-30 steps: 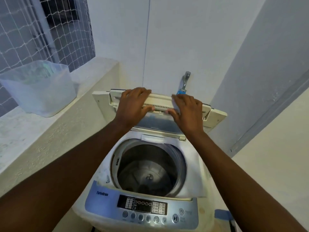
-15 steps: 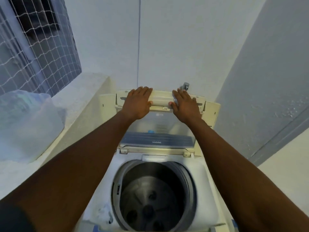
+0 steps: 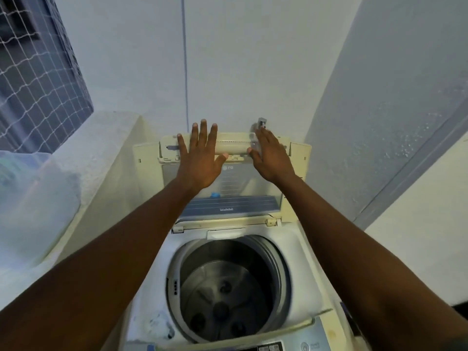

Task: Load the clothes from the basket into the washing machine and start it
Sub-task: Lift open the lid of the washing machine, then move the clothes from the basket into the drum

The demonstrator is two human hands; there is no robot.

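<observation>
Behind right hand (image 3: 272,158), tap (image 3: 262,122) partly hidden.

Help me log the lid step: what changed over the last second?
The lid swung up and back until it stands upright near the wall. The left hand uncurled from its top edge and now lies flat with straight fingers; the right hand rests at the edge's right end. The drum stays empty, the tub stays on the ledge.

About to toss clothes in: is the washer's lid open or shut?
Open: the lid stands raised at the back, the drum exposed below.
</observation>
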